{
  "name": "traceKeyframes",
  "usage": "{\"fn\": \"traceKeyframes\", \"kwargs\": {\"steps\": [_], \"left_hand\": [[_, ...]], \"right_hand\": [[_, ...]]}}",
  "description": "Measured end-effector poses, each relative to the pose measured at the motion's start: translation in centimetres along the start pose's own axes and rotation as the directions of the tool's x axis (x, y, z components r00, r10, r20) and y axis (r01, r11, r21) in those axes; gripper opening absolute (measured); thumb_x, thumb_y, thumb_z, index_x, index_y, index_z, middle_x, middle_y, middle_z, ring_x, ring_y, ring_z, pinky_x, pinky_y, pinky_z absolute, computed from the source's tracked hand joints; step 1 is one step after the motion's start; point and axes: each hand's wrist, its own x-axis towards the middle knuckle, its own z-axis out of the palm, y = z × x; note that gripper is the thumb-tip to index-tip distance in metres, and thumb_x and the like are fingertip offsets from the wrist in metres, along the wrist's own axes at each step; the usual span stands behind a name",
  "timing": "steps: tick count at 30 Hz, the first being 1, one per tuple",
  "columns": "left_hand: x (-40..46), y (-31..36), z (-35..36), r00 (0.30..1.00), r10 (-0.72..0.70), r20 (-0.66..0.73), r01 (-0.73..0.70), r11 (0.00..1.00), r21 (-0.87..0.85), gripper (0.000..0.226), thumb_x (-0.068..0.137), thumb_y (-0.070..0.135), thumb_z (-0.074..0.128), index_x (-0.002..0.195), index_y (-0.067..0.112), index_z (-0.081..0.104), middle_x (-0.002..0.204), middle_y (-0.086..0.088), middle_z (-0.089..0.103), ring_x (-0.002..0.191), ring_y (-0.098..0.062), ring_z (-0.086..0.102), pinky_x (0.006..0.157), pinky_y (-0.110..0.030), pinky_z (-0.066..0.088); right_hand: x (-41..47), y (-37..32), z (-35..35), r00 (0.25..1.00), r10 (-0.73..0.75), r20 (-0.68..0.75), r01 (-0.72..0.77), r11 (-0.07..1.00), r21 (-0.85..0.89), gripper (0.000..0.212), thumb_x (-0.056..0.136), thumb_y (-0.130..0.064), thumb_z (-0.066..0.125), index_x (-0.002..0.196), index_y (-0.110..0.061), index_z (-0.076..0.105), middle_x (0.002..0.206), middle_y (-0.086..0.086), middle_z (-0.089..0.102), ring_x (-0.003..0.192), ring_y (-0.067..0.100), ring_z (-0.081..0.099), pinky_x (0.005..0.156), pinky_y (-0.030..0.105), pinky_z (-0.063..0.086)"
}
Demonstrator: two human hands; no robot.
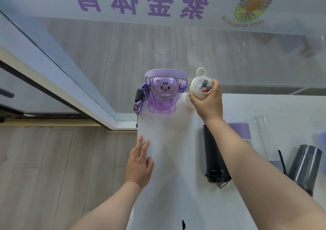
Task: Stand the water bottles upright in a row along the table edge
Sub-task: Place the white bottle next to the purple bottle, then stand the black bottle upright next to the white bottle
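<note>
A purple bear-shaped water bottle [161, 95] with a lilac handle and strap stands upright at the far left corner of the white table [169, 159]. Right beside it, my right hand [208, 101] grips a white bottle [198, 86] with a ring loop on its lid, held upright at the far table edge. My left hand [140, 164] rests flat on the table's left edge, fingers straight. A black bottle [214, 157] lies on its side under my right forearm. A purple-capped bottle [240, 132], a clear one [261, 136] and a dark grey one [307, 168] lie to the right.
A glass wall with purple lettering [141, 0] runs behind the table's far edge. Wooden floor [53, 168] lies to the left of the table. A small black object [183, 224] shows at the near table edge.
</note>
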Motion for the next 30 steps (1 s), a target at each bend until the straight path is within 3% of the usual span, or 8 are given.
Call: {"fn": "traceKeyframes", "kwargs": {"steps": [6,12,18,20,25,27,30], "left_hand": [[0.0,0.1,-0.1,1.0,0.006,-0.003,-0.006,1.0,-0.005,0.062,0.087,0.037,0.031,0.147,0.024,0.033,0.16,0.012,0.009,0.13,-0.023,0.036,0.1,-0.037,0.043],[0.0,0.1,-0.1,1.0,0.012,-0.009,-0.012,1.0,-0.015,0.063,0.086,0.037,0.031,0.146,0.02,0.036,0.16,0.009,0.011,0.131,-0.021,0.032,0.104,-0.031,0.032],[0.1,0.0,0.0,1.0,-0.003,-0.002,0.003,1.0,-0.012,0.064,0.085,0.037,0.031,0.145,0.018,0.037,0.16,0.004,0.014,0.132,-0.025,0.032,0.107,-0.038,0.033],[0.1,0.0,0.1,1.0,0.003,0.004,-0.003,1.0,0.003,0.064,0.086,0.037,0.03,0.146,0.017,0.036,0.161,0.001,0.015,0.133,-0.027,0.029,0.108,-0.04,0.032],[-0.1,-0.1,-0.1,0.999,-0.003,0.04,0.0,0.995,0.096,0.067,0.086,0.043,0.024,0.149,0.02,0.029,0.162,0.002,0.009,0.143,-0.028,0.015,0.117,-0.041,0.021],[-0.2,0.1,-0.3,0.999,-0.018,0.043,0.012,0.991,0.133,0.07,0.084,0.045,0.021,0.15,0.021,0.027,0.162,0.002,0.007,0.146,-0.026,0.009,0.119,-0.041,0.015],[-0.2,0.9,-0.3,0.998,-0.038,0.044,0.029,0.981,0.191,0.074,0.082,0.047,0.017,0.151,0.021,0.022,0.163,-0.001,0.005,0.147,-0.023,0.002,0.12,-0.04,0.007]], "right_hand": [[-1.1,0.9,-1.0,0.993,0.075,0.09,-0.082,0.994,0.07,0.104,0.072,-0.038,0.081,0.149,-0.011,0.016,0.148,0.007,0.03,0.135,0.02,0.032,0.102,0.022,0.028],[-5.5,3.0,-3.9,0.985,0.109,0.135,-0.113,0.993,0.025,0.09,0.08,-0.041,0.073,0.149,-0.019,0.019,0.153,0.003,0.028,0.139,0.02,0.031,0.112,0.039,0.032],[-10.6,5.9,-7.7,0.943,-0.101,0.318,0.174,0.962,-0.21,0.038,0.093,-0.016,0.057,0.131,-0.021,0.053,0.147,0.003,0.04,0.135,0.02,0.033,0.109,0.026,0.023],[-11.9,7.0,-8.7,0.919,-0.133,0.371,0.234,0.942,-0.241,0.033,0.091,-0.005,0.057,0.121,-0.018,0.064,0.142,0.003,0.045,0.131,0.02,0.037,0.107,0.026,0.026],[-14.0,9.3,-10.5,0.802,-0.266,0.535,0.499,0.791,-0.355,0.06,0.07,0.018,0.057,0.119,-0.016,0.067,0.142,0.01,0.05,0.128,0.034,0.047,0.101,0.048,0.045],[-14.6,9.8,-10.9,0.747,-0.243,0.618,0.563,0.726,-0.395,0.073,0.063,0.02,0.056,0.124,-0.019,0.063,0.147,0.01,0.045,0.13,0.036,0.045,0.099,0.049,0.046],[-15.4,10.4,-11.3,0.681,-0.2,0.705,0.635,0.641,-0.431,0.083,0.063,0.017,0.057,0.134,-0.026,0.054,0.157,0.007,0.027,0.14,0.031,0.033,0.104,0.04,0.04]]}}
